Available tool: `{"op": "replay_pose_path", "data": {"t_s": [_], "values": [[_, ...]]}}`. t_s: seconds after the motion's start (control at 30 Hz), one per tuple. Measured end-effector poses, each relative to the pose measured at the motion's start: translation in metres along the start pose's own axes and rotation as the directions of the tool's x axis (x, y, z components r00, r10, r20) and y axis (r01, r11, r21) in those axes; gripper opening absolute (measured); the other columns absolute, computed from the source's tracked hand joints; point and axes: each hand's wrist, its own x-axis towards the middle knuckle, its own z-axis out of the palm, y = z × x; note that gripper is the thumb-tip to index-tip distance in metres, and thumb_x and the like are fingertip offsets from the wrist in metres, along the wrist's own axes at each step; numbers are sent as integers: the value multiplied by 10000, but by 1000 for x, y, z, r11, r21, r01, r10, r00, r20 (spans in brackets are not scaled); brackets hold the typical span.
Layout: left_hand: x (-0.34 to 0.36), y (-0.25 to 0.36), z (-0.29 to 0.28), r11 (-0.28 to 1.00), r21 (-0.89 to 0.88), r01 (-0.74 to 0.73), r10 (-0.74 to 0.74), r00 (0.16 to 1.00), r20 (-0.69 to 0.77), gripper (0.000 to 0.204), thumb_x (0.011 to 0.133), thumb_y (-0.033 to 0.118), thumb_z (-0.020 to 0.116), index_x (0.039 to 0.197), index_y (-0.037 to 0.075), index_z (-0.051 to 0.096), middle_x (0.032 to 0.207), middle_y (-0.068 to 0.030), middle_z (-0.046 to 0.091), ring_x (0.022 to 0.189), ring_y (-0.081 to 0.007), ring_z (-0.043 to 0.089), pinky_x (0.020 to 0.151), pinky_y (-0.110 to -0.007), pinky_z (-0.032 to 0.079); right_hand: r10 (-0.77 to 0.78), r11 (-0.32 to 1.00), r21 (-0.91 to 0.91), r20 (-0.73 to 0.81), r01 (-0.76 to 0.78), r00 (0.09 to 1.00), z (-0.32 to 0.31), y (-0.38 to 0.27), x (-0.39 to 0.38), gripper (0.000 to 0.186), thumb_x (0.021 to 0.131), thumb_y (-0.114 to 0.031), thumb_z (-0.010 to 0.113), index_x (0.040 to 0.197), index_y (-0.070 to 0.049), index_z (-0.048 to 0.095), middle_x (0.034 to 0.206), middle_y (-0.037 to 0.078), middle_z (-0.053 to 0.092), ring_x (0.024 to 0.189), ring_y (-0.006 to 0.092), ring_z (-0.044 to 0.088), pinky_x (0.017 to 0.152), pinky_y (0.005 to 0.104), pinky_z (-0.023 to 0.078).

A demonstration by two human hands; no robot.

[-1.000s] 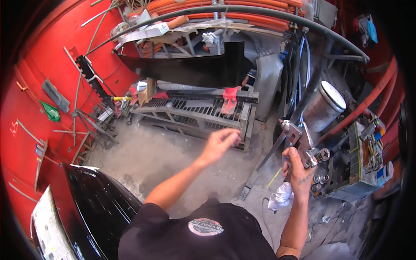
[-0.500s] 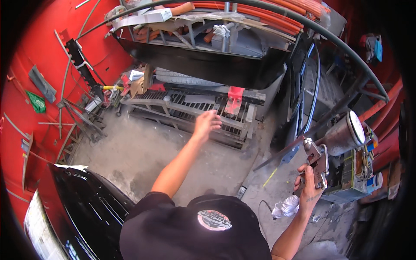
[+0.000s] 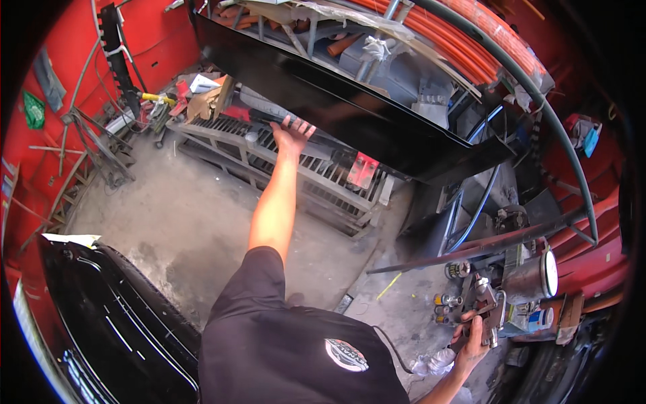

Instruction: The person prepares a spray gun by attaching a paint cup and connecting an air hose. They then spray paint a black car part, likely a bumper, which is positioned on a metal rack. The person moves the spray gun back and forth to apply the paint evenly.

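My left hand reaches forward, fingers spread, with nothing in it. Its fingertips are at the lower edge of a long, glossy black panel; whether they touch it I cannot tell. The panel slants across the view, down toward the right, above a slatted metal rack. At the lower right, my right hand is wrapped round a metal spray gun. The gun's grey cup, with a pale round end, points away to the upper right.
A curved dark tube arches over the right side. Orange pipes lie on the shelf behind the panel. Another glossy black panel stands at lower left. Small cans and a crumpled white cloth are near the gun.
My left hand has moved forward and left, up to the black panel's lower edge. The view has turned, so the panel now looks more slanted. My right hand keeps hold of the spray gun.
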Motion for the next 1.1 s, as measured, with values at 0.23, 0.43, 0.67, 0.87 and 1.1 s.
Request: {"op": "replay_pose_path", "data": {"t_s": [0.23, 0.43, 0.67, 0.87, 1.1], "values": [[49, 4, 2, 999, -36, 13, -8, 990, 138, 771, 1020, 808, 216, 1220, 186, 624, 1452, -174, 464, 1419, -457, 344, 1188, -757, 195, -19, 1000, -20, -23, 19, 1000, 13, -4, 2, 426, 1077, -284, 587, 1345, 47, 572, 957, 109, 669, 518, 118, 543, 430, 257, 414], [58, 1, 12, 999, -13, 30, -27, 980, 199, 753, 1021, 808, 224, 1078, 204, 671, 1312, -144, 540, 1281, -414, 441, 1147, -716, 270, 1, 999, -45, -40, -3, 999, 21, -1, 8, 474, 1077, -280, 593, 1410, 54, 548, 962, 114, 673, 522, 121, 551, 434, 251, 412], [66, 17, -2, 999, -2, 49, -46, 959, 281, 732, 1015, 818, 225, 893, 254, 677, 1002, 12, 642, 995, -246, 545, 1113, -550, 342, 14, 999, -30, -17, -15, 1000, 34, -2, 15, 493, 1071, -293, 605, 1412, 60, 552, 966, 112, 674, 525, 124, 557, 435, 256, 419], [43, 22, 27, 998, -16, 66, -64, 992, 107, 742, 990, 851, 235, 769, 291, 670, 737, 79, 621, 863, -190, 568, 1082, -528, 390, 11, 999, -52, 14, -10, 1000, 39, 0, 15, 509, 1063, -316, 613, 1410, 51, 557, 963, 107, 671, 523, 127, 555, 436, 264, 425], [59, 43, 2, 999, 7, 39, -40, 977, 209, 748, 982, 862, 207, 719, 278, 595, 742, 22, 604, 746, -260, 545, 815, -475, 423, -18, 1000, 9, 47, 17, 999, 51, -10, 20, 480, 1047, -264, 636, 1369, 81, 551, 935, 133, 676, 515, 135, 565, 421, 255, 426]]}}
